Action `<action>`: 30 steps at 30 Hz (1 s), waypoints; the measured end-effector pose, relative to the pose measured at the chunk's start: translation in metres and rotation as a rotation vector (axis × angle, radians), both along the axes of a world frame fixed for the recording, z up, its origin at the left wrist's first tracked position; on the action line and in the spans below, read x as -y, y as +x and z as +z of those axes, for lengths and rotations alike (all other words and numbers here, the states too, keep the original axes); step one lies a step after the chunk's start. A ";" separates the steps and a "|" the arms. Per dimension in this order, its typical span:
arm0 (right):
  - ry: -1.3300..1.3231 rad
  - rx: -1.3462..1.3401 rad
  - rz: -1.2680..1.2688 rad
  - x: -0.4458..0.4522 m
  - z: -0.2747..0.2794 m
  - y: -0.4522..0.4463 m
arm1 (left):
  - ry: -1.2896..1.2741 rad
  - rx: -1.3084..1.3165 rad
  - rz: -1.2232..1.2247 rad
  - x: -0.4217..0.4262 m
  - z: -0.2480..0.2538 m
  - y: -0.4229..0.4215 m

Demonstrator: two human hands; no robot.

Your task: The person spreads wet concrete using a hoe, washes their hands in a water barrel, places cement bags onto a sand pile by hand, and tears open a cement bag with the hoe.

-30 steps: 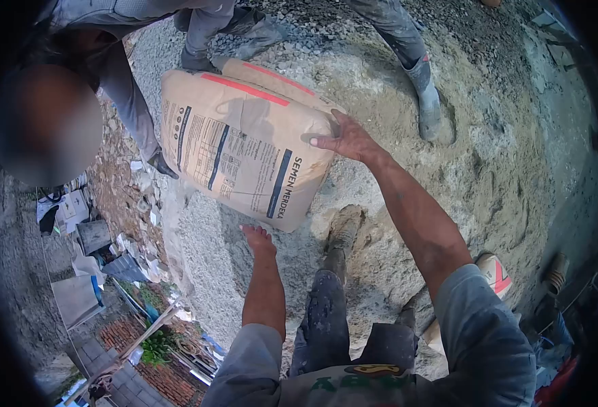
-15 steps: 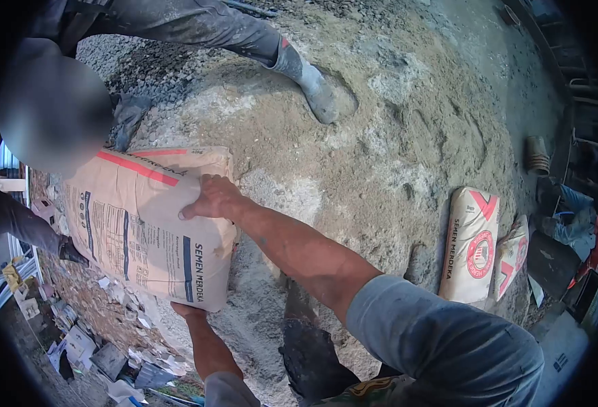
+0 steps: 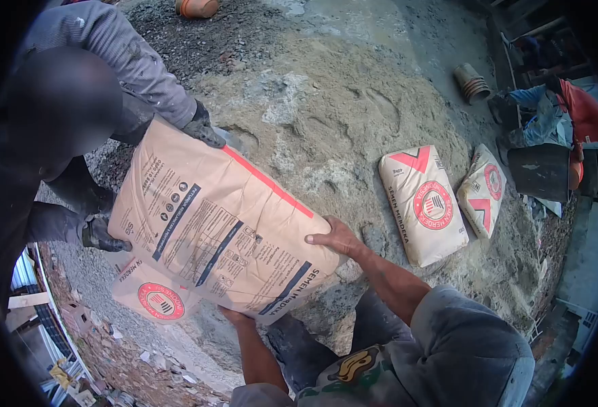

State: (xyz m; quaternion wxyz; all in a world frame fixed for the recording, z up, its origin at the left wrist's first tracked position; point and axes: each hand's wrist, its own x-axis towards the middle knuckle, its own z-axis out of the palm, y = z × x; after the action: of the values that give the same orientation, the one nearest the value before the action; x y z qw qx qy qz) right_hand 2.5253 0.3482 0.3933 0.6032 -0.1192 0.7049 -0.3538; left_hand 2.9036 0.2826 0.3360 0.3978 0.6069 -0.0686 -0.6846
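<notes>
A large paper cement bag (image 3: 221,224), printed side up, is held between me and a co-worker. My right hand (image 3: 336,237) grips its near right corner, thumb on top and fingers over the edge. Under the near left edge is my left hand (image 3: 236,317), its fingers hidden beneath the paper. At the far end, the co-worker's gloved hands (image 3: 204,129) hold the two other corners. Another bag with a round red logo (image 3: 161,300) shows partly below the held one.
Two more cement bags (image 3: 426,205) (image 3: 482,192) lie on the sandy mound at the right. Stacked buckets (image 3: 472,84) and a person in red (image 3: 584,112) are farther right. An orange bucket (image 3: 197,7) sits at the top; rubble lies lower left.
My left hand has gone from free to under the bag. The bag has turned and shifted, and the co-worker's gloved hands now show on its far end. The view has swung right.
</notes>
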 end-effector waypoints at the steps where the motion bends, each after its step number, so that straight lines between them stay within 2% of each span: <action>1: -0.026 -0.007 -0.055 -0.040 -0.008 -0.021 | -0.019 -0.074 -0.034 -0.023 0.007 -0.031; 3: -0.047 -0.015 -0.171 -0.104 -0.016 -0.060 | -0.057 -0.212 -0.092 -0.063 0.016 -0.086; 5: 0.007 0.015 -0.291 -0.171 -0.008 -0.087 | 0.026 0.117 -0.253 -0.094 -0.011 -0.117; 6: 0.120 -0.092 -0.274 -0.209 -0.033 -0.089 | 0.069 0.287 -0.327 -0.106 -0.025 -0.131; 8: 0.310 -0.337 -0.211 -0.275 -0.111 -0.092 | 0.356 0.349 -0.492 -0.088 -0.043 -0.180; 9: 0.649 -0.658 0.044 -0.277 -0.115 -0.088 | 0.216 0.417 -0.522 -0.077 -0.039 -0.231; 10: 0.699 -0.597 0.143 -0.272 -0.116 -0.088 | 0.076 0.492 -0.549 -0.065 -0.033 -0.283; 11: 0.740 -0.531 0.234 -0.261 -0.118 -0.088 | -0.102 0.639 -0.777 -0.051 -0.020 -0.328; 12: 0.529 -0.370 0.229 -0.252 -0.130 -0.087 | -0.280 0.790 -1.006 -0.043 0.006 -0.372; 13: 0.320 -0.214 0.230 -0.241 -0.140 -0.085 | -0.444 0.776 -1.093 -0.040 0.026 -0.408; 14: 0.156 -0.113 0.120 -0.221 -0.108 -0.090 | -0.520 0.689 -1.126 -0.039 0.038 -0.435; 15: 0.119 -0.133 0.113 -0.208 -0.079 -0.105 | -0.560 0.532 -1.134 -0.047 0.062 -0.460; 16: 0.069 -0.140 0.121 -0.193 -0.056 -0.118 | -0.523 0.503 -1.135 -0.056 0.083 -0.475; 17: 0.021 -0.114 0.151 -0.185 -0.039 -0.113 | -0.584 0.558 -1.158 -0.062 0.076 -0.472; 19: -0.018 -0.217 0.254 -0.185 -0.044 -0.129 | -0.388 0.499 -1.149 -0.076 0.096 -0.456; 20: -0.011 -0.159 0.245 -0.202 -0.079 -0.139 | -0.319 0.523 -1.162 -0.083 0.086 -0.436; 22: 0.219 -0.026 0.181 -0.209 -0.090 -0.168 | -0.221 0.603 -1.165 -0.093 0.063 -0.380; 23: 0.317 -0.061 0.184 -0.209 -0.098 -0.182 | -0.187 0.670 -1.150 -0.093 0.054 -0.347; 25: 0.407 -0.116 0.337 -0.199 -0.114 -0.209 | -0.221 0.755 -0.911 -0.091 0.024 -0.265; 26: 0.369 -0.175 0.377 -0.184 -0.119 -0.212 | -0.215 0.889 -0.779 -0.082 0.025 -0.227; 28: 0.301 -0.315 0.513 -0.157 -0.147 -0.216 | -0.166 1.079 -0.713 -0.070 -0.023 -0.130; 29: 0.302 -0.358 0.582 -0.134 -0.150 -0.205 | -0.051 1.031 -0.572 -0.062 -0.023 -0.093; 30: 0.304 -0.399 0.651 -0.101 -0.157 -0.188 | 0.005 1.076 -0.578 -0.048 -0.018 -0.057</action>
State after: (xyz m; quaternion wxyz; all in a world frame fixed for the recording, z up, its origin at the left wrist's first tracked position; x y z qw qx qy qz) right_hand 2.3377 0.4489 0.2358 0.5457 -0.3121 0.7777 -0.0061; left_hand 2.8469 0.3310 0.3175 0.1040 0.8253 -0.4205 -0.3624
